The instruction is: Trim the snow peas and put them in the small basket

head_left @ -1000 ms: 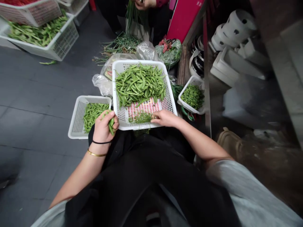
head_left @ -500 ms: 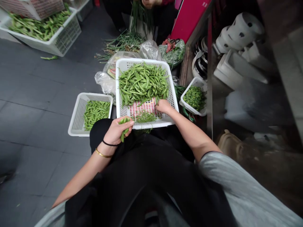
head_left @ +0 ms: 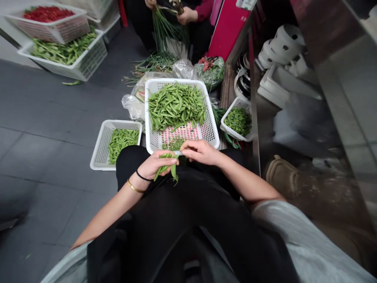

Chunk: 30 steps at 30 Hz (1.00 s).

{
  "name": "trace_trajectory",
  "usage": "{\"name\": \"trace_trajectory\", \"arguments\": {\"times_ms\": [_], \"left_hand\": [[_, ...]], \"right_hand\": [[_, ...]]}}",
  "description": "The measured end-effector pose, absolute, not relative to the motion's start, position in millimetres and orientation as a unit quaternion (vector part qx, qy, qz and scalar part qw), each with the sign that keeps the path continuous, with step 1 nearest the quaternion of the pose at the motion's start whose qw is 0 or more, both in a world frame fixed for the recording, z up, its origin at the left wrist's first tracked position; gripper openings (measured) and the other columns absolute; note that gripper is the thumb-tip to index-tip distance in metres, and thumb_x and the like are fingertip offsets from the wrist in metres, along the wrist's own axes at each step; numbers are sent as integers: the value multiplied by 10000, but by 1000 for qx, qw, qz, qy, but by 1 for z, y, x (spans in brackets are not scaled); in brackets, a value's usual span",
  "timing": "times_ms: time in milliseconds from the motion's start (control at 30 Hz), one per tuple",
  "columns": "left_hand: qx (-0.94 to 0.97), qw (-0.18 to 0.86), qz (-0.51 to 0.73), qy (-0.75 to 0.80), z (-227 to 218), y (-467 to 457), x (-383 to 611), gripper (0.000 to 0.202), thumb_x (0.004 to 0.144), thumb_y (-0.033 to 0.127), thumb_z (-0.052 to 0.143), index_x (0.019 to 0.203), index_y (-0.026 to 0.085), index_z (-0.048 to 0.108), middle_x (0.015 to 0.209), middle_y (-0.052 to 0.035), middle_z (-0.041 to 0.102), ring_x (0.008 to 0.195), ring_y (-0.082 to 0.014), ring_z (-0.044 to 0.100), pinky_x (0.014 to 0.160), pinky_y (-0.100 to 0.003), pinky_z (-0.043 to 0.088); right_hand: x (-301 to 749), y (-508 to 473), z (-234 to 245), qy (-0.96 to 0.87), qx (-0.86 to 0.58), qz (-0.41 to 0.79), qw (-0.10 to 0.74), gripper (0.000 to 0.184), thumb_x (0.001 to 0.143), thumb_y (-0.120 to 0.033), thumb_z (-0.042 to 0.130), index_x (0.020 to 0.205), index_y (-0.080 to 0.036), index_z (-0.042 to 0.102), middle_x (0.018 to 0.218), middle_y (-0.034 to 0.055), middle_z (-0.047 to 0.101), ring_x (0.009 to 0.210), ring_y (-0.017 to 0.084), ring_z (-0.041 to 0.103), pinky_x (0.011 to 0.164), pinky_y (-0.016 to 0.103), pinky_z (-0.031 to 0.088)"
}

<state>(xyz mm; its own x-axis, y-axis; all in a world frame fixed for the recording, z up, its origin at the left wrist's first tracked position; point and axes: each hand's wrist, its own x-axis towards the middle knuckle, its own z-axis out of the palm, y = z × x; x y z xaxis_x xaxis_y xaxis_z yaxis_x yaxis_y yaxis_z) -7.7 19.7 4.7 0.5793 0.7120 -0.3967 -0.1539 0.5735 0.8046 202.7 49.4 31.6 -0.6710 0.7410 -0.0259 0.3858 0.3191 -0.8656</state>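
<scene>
My left hand [head_left: 156, 165] is closed around several green pea pods [head_left: 173, 171], and one hangs down below the fingers. Close beside it, my right hand [head_left: 200, 151] is closed in a pinch at the tops of these pods. A small pale grey piece [head_left: 178, 153] shows at the right fingertips; its kind is unclear. Both hands are over the near rim of a white perforated basket [head_left: 212, 120]. Inside, a heap of pea pods [head_left: 178, 104] fills the far part, and small green trimmings [head_left: 174, 143] lie at the near side.
Left of my knee stands a smaller white basket [head_left: 100, 147] of trimmed pods; a basket of leafy greens [head_left: 238, 121] is at right. Stacked baskets [head_left: 73, 65] stand far left. Plastic bags [head_left: 132, 106] lie behind. A person's hand [head_left: 187, 15] holds long green stalks. A metal-edged shelf borders the right.
My right hand has come from inside the basket back to the pods in my left hand. The pods now stick out lower. The view has shifted, and the other person's hands show more.
</scene>
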Motion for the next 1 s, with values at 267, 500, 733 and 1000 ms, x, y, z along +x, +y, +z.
{"name": "trace_trajectory", "arguments": {"times_ms": [267, 500, 733, 1000], "left_hand": [[268, 852, 312, 322, 1, 13, 5, 189, 690, 272, 714, 756, 112, 639, 422, 28, 494, 288, -51, 375, 297, -158, 225], [200, 777, 446, 397, -3, 24, 1, 214, 691, 275, 727, 742, 118, 590, 485, 40, 514, 322, -37, 388, 315, -148, 275], [376, 599, 527, 471, 8, 23, -10, 208, 709, 270, 737, 809, 126, 626, 502, 26, 559, 356, -64, 451, 354, -173, 344], [586, 434, 417, 542, 18, 15, -31, 237, 748, 336, 693, 910, 164, 680, 604, 0, 624, 462, -101, 530, 457, -207, 425]], "right_hand": [[189, 43, 29, -914, -309, 172, 198, 271, 950, -272, 397, 805, -142, 585, 741, 52, 634, 674, 126, 567, 620, 225, 401], [200, 48, 22, -864, -435, 46, 250, 292, 905, -249, 416, 670, -156, 563, 634, 45, 603, 570, 121, 517, 557, 246, 352], [217, 56, 33, -813, -437, 305, 232, 204, 878, -338, 506, 960, -167, 579, 847, 33, 636, 680, 117, 559, 640, 232, 410], [192, 53, 27, -903, -312, 290, 54, 275, 948, -310, 417, 811, -162, 604, 706, 15, 602, 627, 112, 507, 603, 223, 301]]}}
